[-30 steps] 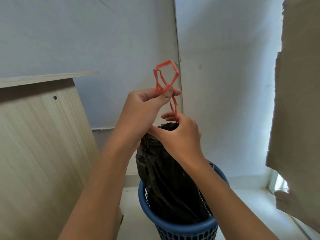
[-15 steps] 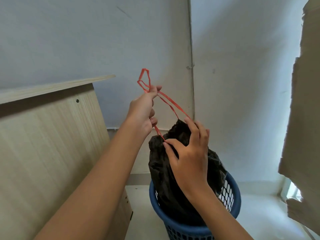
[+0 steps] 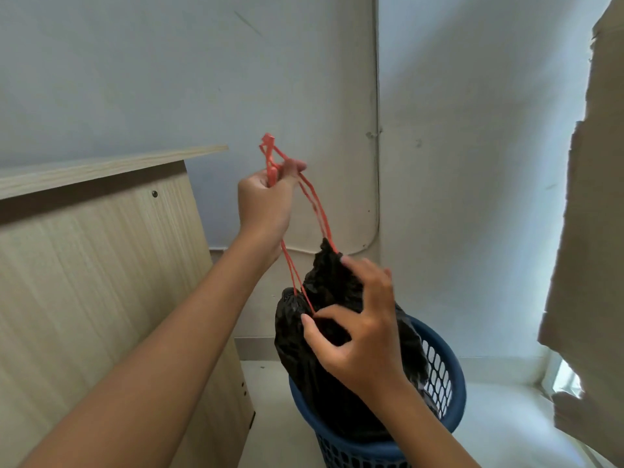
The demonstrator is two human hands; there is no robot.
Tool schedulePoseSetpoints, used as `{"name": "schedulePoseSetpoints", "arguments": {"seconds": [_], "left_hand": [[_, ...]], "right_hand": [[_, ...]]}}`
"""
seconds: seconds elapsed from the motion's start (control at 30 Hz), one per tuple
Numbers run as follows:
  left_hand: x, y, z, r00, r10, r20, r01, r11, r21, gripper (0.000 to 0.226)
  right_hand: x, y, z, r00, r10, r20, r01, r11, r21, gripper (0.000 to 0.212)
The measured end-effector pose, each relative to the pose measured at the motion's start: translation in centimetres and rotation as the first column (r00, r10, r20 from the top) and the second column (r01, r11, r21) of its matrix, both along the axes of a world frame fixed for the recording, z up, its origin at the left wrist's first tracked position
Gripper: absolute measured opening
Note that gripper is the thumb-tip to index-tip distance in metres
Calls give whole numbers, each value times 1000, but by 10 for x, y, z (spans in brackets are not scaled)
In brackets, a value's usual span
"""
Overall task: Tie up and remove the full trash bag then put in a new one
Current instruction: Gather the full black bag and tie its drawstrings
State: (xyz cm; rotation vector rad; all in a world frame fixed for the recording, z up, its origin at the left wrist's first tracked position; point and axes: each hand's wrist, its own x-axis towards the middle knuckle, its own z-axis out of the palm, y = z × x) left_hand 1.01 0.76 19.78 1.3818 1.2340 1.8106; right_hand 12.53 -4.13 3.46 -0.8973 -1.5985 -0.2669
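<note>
Left hand (image 3: 265, 201) up high, fingers pinching the red drawstring (image 3: 315, 211) taut. Right hand (image 3: 359, 336) lower, fingers spread, thumb and fingertips touching the gathered neck of the black trash bag (image 3: 304, 352), sitting in the blue basket (image 3: 449, 376) beside a wooden cabinet (image 3: 101, 265).

BODY: two bare forearms, sleeveless to frame edge | LEFT: left hand (image 3: 265, 202), no glove or ring seen | RIGHT: right hand (image 3: 363, 336), bare wrist, short plain nails on fingers (image 3: 378, 276)
</note>
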Motion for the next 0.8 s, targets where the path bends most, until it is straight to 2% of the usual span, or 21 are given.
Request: {"name": "schedulePoseSetpoints", "arguments": {"seconds": [0.07, 0.13, 0.2, 0.27, 0.33, 0.4, 0.47, 0.57, 0.63, 0.8], "left_hand": [[4, -15, 3, 981, -151, -118, 155, 988, 25, 23], [6, -28, 6, 932, -304, -200, 306, 952, -20, 25], [7, -34, 8, 885, -396, -247, 390, 918, -73, 28], [8, -35, 9, 876, -405, -264, 392, 914, -103, 29], [9, -32, 11, 900, -360, -248, 346, 933, -100, 30], [10, -28, 13, 930, -298, -216, 284, 954, -95, 29], [13, -24, 14, 951, -244, -188, 230, 969, -92, 27], [17, -20, 11, 969, -150, -197, 144, 989, -43, 25], [17, -15, 13, 977, -73, -201, 77, 997, 12, 26], [8, 0, 24, 1000, 18, -20, -17, 998, 57, 27]], "right_hand": [[6, -4, 28, 980, 24, -197, -28, 999, -19, 42], [11, 0, 54, 928, 65, -367, -120, 984, -130, 74], [13, 9, 74, 888, 143, -437, -284, 918, -276, 84], [12, 17, 80, 854, 229, -466, -437, 802, -406, 75], [5, 19, 78, 783, 334, -526, -601, 626, -497, 59], [-7, 17, 70, 785, 372, -496, -620, 497, -608, 45], [-19, 16, 63, 800, 360, -480, -598, 423, -680, 37], [-30, 20, 59, 815, 275, -510, -579, 367, -728, 24], [-28, 22, 58, 852, 263, -453, -523, 368, -769, 25], [-12, 28, 46, 916, 283, -284, -384, 416, -825, 32]]}}
